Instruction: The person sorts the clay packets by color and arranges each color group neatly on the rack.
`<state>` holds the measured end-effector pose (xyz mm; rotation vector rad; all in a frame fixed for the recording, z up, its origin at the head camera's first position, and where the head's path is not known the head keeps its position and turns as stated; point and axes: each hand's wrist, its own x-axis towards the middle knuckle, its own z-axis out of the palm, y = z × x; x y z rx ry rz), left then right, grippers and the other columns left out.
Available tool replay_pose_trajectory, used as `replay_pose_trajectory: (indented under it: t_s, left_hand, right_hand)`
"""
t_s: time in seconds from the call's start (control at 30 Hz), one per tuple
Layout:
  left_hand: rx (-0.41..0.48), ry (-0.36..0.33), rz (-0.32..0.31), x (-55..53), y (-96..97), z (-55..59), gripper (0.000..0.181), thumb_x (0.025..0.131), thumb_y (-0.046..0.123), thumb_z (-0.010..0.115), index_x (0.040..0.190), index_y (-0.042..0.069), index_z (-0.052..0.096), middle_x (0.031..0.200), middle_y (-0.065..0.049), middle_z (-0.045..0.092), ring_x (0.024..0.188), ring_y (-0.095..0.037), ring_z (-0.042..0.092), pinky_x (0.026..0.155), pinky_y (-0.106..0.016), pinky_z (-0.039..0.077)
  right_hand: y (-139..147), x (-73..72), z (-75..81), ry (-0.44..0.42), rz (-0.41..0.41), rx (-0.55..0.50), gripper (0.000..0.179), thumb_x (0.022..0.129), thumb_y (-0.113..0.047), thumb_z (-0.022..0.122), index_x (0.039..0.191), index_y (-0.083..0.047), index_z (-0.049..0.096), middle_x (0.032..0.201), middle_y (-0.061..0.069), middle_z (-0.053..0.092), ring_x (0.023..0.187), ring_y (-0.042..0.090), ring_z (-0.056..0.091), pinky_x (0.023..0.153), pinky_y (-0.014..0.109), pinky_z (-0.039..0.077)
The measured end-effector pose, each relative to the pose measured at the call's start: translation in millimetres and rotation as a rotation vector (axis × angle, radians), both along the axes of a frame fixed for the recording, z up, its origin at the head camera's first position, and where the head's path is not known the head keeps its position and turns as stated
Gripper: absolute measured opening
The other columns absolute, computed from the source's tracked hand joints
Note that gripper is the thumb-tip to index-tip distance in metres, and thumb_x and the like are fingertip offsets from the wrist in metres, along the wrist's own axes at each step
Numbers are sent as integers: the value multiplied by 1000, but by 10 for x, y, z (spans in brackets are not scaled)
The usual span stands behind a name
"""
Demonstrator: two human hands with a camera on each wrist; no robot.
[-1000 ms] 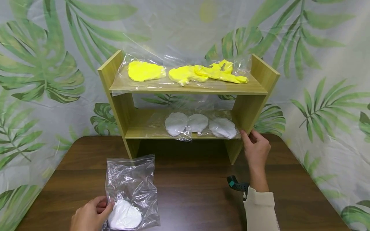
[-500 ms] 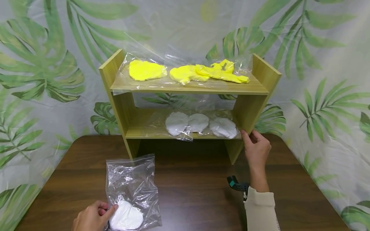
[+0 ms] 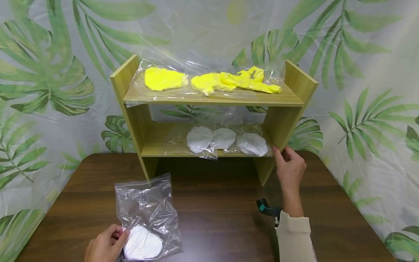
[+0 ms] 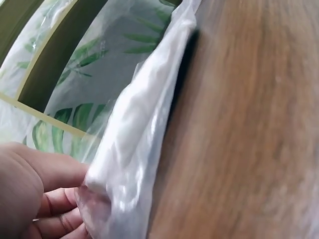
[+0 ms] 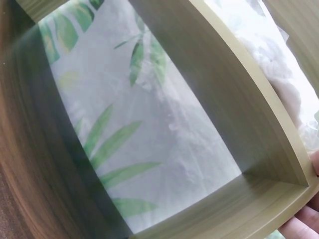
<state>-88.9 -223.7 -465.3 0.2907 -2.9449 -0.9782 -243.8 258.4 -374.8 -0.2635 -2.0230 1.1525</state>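
In the head view my left hand (image 3: 106,243) pinches the left edge of a clear zip bag (image 3: 150,203) at the lower left. A flat white lump (image 3: 143,243) lies in the bag's lower part, beside my thumb. The left wrist view shows the bagged white lump (image 4: 134,114) edge-on, thumb on one side and fingers curled beneath, tilted over the tabletop. My right hand (image 3: 290,167) grips the front edge of the wooden shelf's right side panel (image 3: 284,123), level with the lower board. In the right wrist view only some fingertips (image 5: 299,230) show, at that panel's edge.
The two-tier shelf (image 3: 212,103) stands at the back of the dark wooden table (image 3: 222,218). Bagged yellow lumps (image 3: 165,79) lie on its top board. Three bagged white lumps (image 3: 224,138) lie on the lower board, some plastic overhanging its front. A leaf-patterned cloth (image 3: 203,32) hangs behind.
The top of the zip bag has shifted slightly left. My left thumb slid onto the white lump, then back to its edge. My right hand stays on the shelf panel.
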Motion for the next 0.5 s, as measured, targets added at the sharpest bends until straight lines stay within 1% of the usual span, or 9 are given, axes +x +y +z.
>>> replay_pose_trajectory:
  t_s: [0.17,0.23,0.33,0.43,0.5]
  left_hand:
    - [30,147,-18,7,45,-55,11,87,19,68,79,16,60,71,12,60,60,4,53,59,-27,44]
    - [61,187,-19,9,66,-73,13,87,15,67,78,16,58,67,14,60,60,6,53,58,-25,44]
    - [157,211,-4,10,92,-109,14,90,12,62,79,15,54,57,15,50,53,5,46,53,-24,41]
    - [307,205,18,12,116,-147,12,94,10,57,83,10,53,51,11,44,47,-1,42,46,-24,37]
    - [417,174,22,9,124,-159,10,95,10,57,88,6,52,51,9,49,46,-4,45,45,-25,40]
  right_hand:
    - [0,4,-1,5,0,5,30,85,-30,74,105,-8,76,91,13,74,68,-15,55,60,6,44]
    - [0,6,0,4,2,5,30,85,-31,74,105,-8,76,91,12,74,68,-14,56,60,6,44]
    - [0,8,3,2,4,1,31,85,-32,73,105,-9,76,92,11,74,69,-14,56,60,7,44]
    - [0,10,4,-3,3,5,31,86,-32,73,106,-9,76,92,11,74,69,-14,56,61,6,44]
    - [2,13,4,-3,-1,12,31,85,-32,73,106,-10,76,92,11,74,69,-15,56,61,6,44]
